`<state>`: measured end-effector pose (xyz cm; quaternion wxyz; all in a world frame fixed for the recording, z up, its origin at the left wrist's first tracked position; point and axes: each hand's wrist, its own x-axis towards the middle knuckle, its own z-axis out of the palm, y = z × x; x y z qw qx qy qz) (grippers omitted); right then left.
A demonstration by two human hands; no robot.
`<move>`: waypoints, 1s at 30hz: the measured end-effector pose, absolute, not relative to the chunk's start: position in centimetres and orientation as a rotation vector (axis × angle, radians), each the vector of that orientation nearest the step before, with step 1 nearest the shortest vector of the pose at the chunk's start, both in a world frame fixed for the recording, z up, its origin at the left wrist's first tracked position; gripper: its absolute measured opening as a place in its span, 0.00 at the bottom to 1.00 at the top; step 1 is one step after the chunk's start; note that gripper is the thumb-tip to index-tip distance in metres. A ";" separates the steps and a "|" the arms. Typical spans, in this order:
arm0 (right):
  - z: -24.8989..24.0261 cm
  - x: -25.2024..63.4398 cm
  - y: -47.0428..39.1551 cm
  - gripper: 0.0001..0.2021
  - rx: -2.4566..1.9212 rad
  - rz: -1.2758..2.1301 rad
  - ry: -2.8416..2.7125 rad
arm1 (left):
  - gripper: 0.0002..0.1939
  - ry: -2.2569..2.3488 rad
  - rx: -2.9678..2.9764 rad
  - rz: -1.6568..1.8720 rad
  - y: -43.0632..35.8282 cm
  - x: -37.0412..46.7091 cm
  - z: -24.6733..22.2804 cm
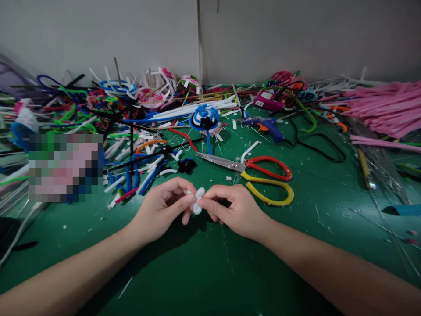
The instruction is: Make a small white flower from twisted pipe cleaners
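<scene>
Between my two hands is a small piece of white pipe cleaner [198, 201], bent into petal-like loops. My left hand [167, 202] pinches its left side between thumb and fingers. From the other side, the thumb and index finger of my right hand [232, 206] close on it too. Just beyond my hands lies a black pipe-cleaner flower [187, 165]. Scissors [243, 166] with one red and one yellow handle rest past my right hand, blades pointing left. Farther back sits a blue, white and black pipe-cleaner hat shape [204, 118].
A blue glue gun [266, 126] lies behind the scissors, its black cord looping right. Pink pipe cleaners [384, 107] are heaped at the right. Cut blue and white pieces [153, 171] scatter at left on the green table [204, 276]. A grey wall [263, 39] stands behind.
</scene>
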<state>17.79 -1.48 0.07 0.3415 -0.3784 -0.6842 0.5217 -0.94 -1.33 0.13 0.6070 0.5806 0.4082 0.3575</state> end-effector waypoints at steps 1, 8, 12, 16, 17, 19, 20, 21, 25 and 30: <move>0.1 17.8 -1.5 0.12 -1.007 1.360 -1.762 | 0.03 0.941 1.343 0.830 -1.3 -0.9 0.1; -0.3 17.7 -1.4 0.08 -1.076 1.350 -1.609 | 0.04 0.955 1.363 0.834 -1.3 -1.0 0.1; -0.3 17.8 -1.2 0.06 -1.010 1.430 -1.562 | 0.08 0.969 1.360 0.847 -1.3 -1.1 -0.1; -0.4 17.8 -1.2 0.05 -0.996 1.402 -1.507 | 0.10 0.935 1.344 0.866 -1.5 -1.1 -0.2; -0.5 17.8 -1.2 0.05 -0.990 1.401 -1.503 | 0.08 0.940 1.343 0.860 -1.5 -1.1 -0.1; -0.4 17.7 -1.3 0.05 -0.981 1.412 -1.508 | 0.05 0.975 1.347 0.844 -1.5 -1.0 0.1; -0.4 17.7 -1.4 0.05 -0.975 1.423 -1.517 | 0.05 0.996 1.348 0.840 -1.5 -0.9 0.2; -0.3 17.7 -1.4 0.05 -0.971 1.435 -1.529 | 0.04 1.015 1.350 0.838 -1.5 -0.9 0.3; -0.2 17.8 -1.6 0.06 -0.956 1.451 -1.594 | 0.04 1.047 1.363 0.826 -1.4 -0.6 0.6; -0.4 17.9 -1.5 0.06 -0.959 1.429 -1.681 | 0.06 1.117 1.404 0.810 -1.3 -0.7 0.5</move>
